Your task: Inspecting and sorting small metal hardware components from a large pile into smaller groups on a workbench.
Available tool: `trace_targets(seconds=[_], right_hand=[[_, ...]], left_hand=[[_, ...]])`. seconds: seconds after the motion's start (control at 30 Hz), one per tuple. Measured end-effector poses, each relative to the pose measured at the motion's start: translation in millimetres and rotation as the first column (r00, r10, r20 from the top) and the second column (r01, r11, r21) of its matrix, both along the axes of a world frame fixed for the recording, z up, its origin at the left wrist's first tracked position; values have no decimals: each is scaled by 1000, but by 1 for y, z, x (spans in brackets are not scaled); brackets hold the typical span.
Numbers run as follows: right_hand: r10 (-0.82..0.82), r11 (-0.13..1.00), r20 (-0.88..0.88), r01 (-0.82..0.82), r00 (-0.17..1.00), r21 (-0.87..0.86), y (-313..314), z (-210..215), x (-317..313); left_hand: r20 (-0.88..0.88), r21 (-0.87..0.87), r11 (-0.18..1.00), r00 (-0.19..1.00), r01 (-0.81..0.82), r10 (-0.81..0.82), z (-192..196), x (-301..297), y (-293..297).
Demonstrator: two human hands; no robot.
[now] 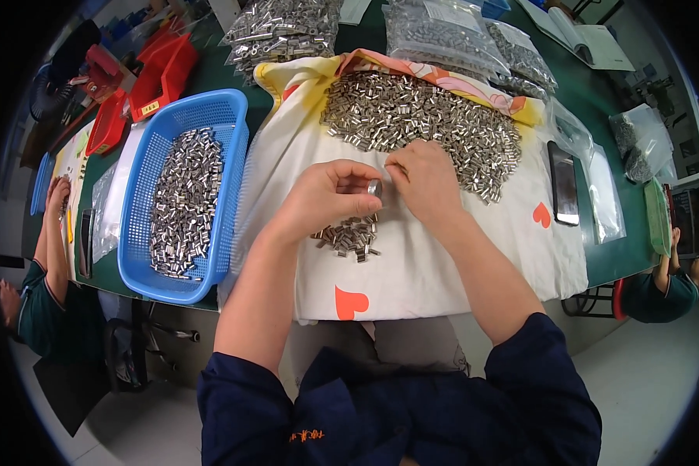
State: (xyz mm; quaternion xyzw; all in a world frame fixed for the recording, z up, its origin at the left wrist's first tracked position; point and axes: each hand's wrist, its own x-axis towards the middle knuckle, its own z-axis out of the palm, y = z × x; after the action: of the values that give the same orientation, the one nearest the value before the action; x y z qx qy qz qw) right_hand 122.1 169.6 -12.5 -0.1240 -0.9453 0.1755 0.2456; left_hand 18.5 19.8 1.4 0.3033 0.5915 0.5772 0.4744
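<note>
Metal sleeve [374, 187] being pinched by left hand [326, 198], right hand [426, 180] fingertips closing on it; small sorted heap [349, 235] lying at 6 o'clock, large unsorted pile [419, 124] remaining at 12, blue basket [185, 194] at 9 being partly filled

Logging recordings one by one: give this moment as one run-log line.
left hand: pinches small metal piece | right hand: touching it | small pile below | big pile on cloth | basket left
</note>
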Motion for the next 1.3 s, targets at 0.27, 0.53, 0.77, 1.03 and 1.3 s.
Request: trace_targets(seconds=[0.27, 0.53, 0.77, 1.03, 1.3], right_hand=[[155, 678, -78, -164, 985, -716, -8, 21, 14], [178, 916, -171, -226, 969, -331, -14, 17, 16], [197, 943, -217, -246, 956, -226, -15, 17, 15], [236, 748, 25, -165, 971, -643, -2, 26, 17], [36, 778, -24, -43, 999, -627, 18, 26, 17]], left_hand=[[12, 82, 992, 996, -91, 91, -6, -6, 2], [-2, 81, 992, 995, -96, 97, -10, -3, 4], [-71, 58, 991, 989, -124, 128, -8, -1, 3], [-55, -20, 999, 998, -30, 28, -4, -1, -1], [-21, 7, 1000, 999, -28, 28, -3, -3, -1]])
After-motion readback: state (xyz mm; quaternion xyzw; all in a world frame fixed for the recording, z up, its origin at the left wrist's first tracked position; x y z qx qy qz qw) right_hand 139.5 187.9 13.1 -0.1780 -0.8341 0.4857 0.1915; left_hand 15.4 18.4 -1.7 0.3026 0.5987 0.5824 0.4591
